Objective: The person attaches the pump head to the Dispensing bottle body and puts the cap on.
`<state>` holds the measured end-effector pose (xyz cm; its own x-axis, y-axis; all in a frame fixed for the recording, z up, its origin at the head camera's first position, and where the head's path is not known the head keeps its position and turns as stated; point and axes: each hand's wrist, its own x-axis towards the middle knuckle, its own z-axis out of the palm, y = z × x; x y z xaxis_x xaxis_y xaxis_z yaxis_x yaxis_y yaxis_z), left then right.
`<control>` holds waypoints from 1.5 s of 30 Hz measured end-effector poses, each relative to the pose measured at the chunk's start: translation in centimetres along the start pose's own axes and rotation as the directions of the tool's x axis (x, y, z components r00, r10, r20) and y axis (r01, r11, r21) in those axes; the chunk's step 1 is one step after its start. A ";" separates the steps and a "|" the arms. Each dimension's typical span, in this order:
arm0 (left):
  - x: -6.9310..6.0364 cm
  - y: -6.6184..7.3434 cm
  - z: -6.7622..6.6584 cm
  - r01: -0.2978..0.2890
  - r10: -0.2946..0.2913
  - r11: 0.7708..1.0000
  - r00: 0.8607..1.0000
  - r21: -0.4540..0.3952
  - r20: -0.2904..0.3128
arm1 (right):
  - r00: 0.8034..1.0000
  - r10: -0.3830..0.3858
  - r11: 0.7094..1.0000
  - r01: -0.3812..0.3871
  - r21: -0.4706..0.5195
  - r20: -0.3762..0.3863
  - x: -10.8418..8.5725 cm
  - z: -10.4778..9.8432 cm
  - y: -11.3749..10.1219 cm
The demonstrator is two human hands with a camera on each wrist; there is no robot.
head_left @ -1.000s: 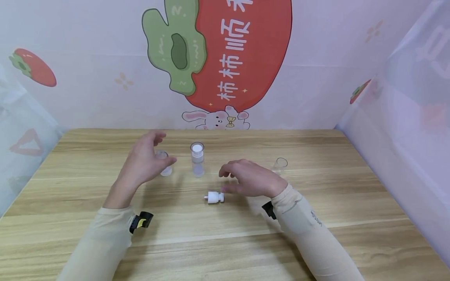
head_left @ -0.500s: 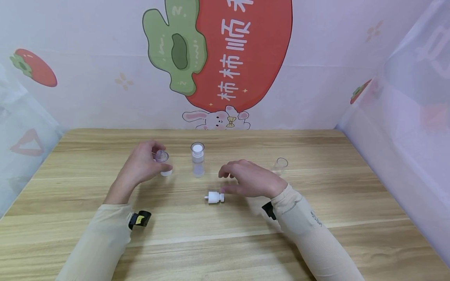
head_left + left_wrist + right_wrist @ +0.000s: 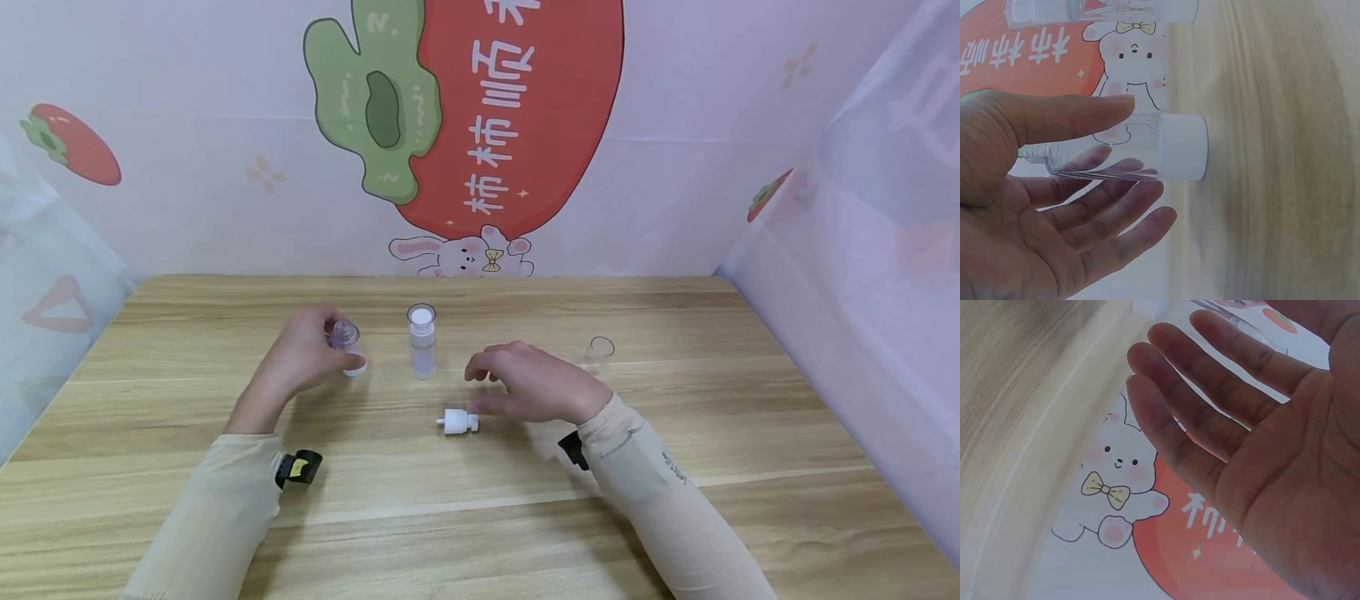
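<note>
My left hand (image 3: 300, 350) holds a small clear bottle (image 3: 347, 335) with a white base, at the left of the wooden table. In the left wrist view the thumb lies on one side of this bottle and the fingers on the other; its white base (image 3: 1184, 147) shows past the fingertips. My right hand (image 3: 536, 382) hovers with relaxed fingers and holds nothing, as the right wrist view also shows. Just below its thumb lies a white pump head (image 3: 456, 422) on its side.
Between the hands stands a second clear bottle (image 3: 422, 350) with a white pump top. Behind the right hand is a clear cup-like cap (image 3: 598, 353). A printed cloth (image 3: 675, 167) forms the back wall along the table (image 3: 420, 542).
My left hand has come down onto the clear bottle, and its thumb and fingers have closed around it. The right hand has stayed almost still.
</note>
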<state>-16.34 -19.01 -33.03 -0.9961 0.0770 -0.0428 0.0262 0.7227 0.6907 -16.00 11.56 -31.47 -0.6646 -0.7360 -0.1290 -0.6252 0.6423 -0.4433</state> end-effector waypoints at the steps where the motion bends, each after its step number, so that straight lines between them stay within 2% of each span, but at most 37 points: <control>1: 0.0 0.0 0.0 -0.003 0.003 1.000 1.000 -0.001 0.000 | 1.000 0.000 1.000 0.000 -0.001 0.001 0.0 0.0 0.0; 12: -0.1 -0.1 0.1 0.001 -0.001 1.000 1.000 -0.006 -0.018 | 1.000 0.003 1.000 -0.003 0.011 0.010 0.1 0.1 -0.2; 27: -0.4 0.8 0.0 -0.037 0.020 0.994 0.988 -0.105 -0.156 | 0.999 -0.026 1.000 0.026 -0.001 0.032 0.5 0.9 -0.7; 36: -0.3 1.3 0.1 -0.083 0.062 0.989 0.984 -0.124 -0.167 | 0.998 -0.002 1.000 0.004 -0.022 0.065 0.8 1.7 -1.1; 45: -0.5 1.8 0.0 -0.091 0.066 0.986 0.981 -0.137 -0.182 | 0.998 -0.025 0.998 0.028 -0.055 0.060 1.2 2.5 -1.4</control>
<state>-15.75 -17.78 -31.77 -0.9909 -0.0015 0.1345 0.1055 0.6119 0.7839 -14.91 9.25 -33.21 -0.6230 -0.7632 -0.1713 -0.6653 0.6322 -0.3971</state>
